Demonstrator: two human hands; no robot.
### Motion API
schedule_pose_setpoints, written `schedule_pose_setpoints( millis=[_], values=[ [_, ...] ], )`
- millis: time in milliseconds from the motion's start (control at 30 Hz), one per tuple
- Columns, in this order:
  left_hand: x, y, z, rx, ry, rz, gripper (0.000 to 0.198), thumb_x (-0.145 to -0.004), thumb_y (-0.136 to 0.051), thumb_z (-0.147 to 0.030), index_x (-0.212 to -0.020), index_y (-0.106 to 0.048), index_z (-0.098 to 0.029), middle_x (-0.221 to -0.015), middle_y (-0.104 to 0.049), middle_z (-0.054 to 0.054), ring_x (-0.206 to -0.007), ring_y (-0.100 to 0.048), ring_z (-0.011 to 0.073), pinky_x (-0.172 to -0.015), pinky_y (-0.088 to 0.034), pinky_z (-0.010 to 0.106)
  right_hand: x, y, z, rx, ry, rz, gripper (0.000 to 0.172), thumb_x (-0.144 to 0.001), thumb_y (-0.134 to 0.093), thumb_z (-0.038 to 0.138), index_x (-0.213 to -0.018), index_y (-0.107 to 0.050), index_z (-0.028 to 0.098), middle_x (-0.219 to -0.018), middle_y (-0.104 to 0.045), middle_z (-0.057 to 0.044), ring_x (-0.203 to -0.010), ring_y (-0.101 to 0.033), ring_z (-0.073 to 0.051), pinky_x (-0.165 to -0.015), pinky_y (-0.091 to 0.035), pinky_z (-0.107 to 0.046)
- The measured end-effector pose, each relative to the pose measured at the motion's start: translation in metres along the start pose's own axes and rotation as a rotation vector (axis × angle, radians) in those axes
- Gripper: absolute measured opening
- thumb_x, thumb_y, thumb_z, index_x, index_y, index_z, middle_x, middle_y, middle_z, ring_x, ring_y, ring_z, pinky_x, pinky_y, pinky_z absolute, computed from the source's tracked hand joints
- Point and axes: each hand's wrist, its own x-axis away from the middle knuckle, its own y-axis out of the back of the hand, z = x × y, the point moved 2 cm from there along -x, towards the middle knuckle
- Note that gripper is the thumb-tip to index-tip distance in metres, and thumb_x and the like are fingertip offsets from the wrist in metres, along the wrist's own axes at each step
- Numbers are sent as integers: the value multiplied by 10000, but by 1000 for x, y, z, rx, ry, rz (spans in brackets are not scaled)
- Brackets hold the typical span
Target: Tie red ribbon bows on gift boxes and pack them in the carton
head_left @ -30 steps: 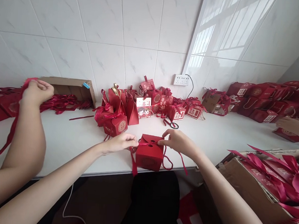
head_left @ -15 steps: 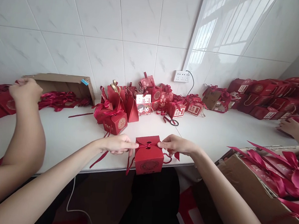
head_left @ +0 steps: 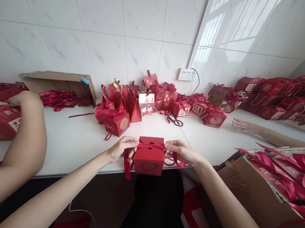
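Observation:
A red gift box (head_left: 149, 162) with a round printed emblem stands at the front edge of the white table, right before me. A red ribbon (head_left: 150, 146) runs across its top, by two dark holes. My left hand (head_left: 122, 147) pinches the ribbon at the box's left side, and one tail hangs below the fingers. At the right side my right hand (head_left: 181, 151) grips the other end of the ribbon, its tail trailing under the palm. Twisted red cord handles hang at both sides of the box.
Several finished red boxes (head_left: 117, 124) stand near the wall. Black-handled scissors (head_left: 177, 122) lie before them. A cardboard carton (head_left: 243, 181) of ribboned boxes stands at right, an open carton (head_left: 54, 76) with ribbons at left. Co-workers' arms (head_left: 32, 134) reach in from both sides.
My left hand has gone from pointing at the ribbon to holding it; the ribbon now stretches between both hands. A box now stands at right near a co-worker's open hand.

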Motion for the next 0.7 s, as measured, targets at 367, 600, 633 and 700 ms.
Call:
schedule_pose_setpoints(
  millis=[367, 600, 633, 700],
  values=[
    [1, -7, 13, -11, -106, -173, 380, -657, -610, -462, -451, -477, -173, -326, -398, -54, -295, -413, 83, -345, -317, 209, 5, 10, 2, 228, 67, -2, 447, -629, -749, 554, -586, -604, 134, -559, -535, 20, -538, -457, -79, -566, -360, -232],
    [10, -13, -1, -52, -73, -175, 342, -693, -622, -450, -537, -483, -180, -357, -443, -57, -333, -495, 113, -330, -343, 200, 19, -17, 34, 333, 300, -72, 339, -733, -679, 500, -712, -682, 162, -909, -675, -55, -811, -591, -158, -775, -451, -286],
    [10, -14, -3, -59, -67, -164, 344, -692, -626, -455, -545, -483, -179, -361, -450, -54, -335, -499, 115, -314, -322, 193, 19, -22, 37, 365, 318, -76, 331, -743, -669, 498, -716, -693, 169, -992, -676, -63, -879, -601, -178, -814, -454, -296],
    [10, -14, -5, -83, -62, -137, 351, -698, -622, -469, -561, -487, -176, -368, -465, -46, -331, -496, 113, -295, -289, 182, 16, -33, 40, 388, 325, -55, 333, -745, -657, 511, -732, -708, 183, -1056, -675, -62, -950, -609, -206, -852, -461, -313]
  ],
)
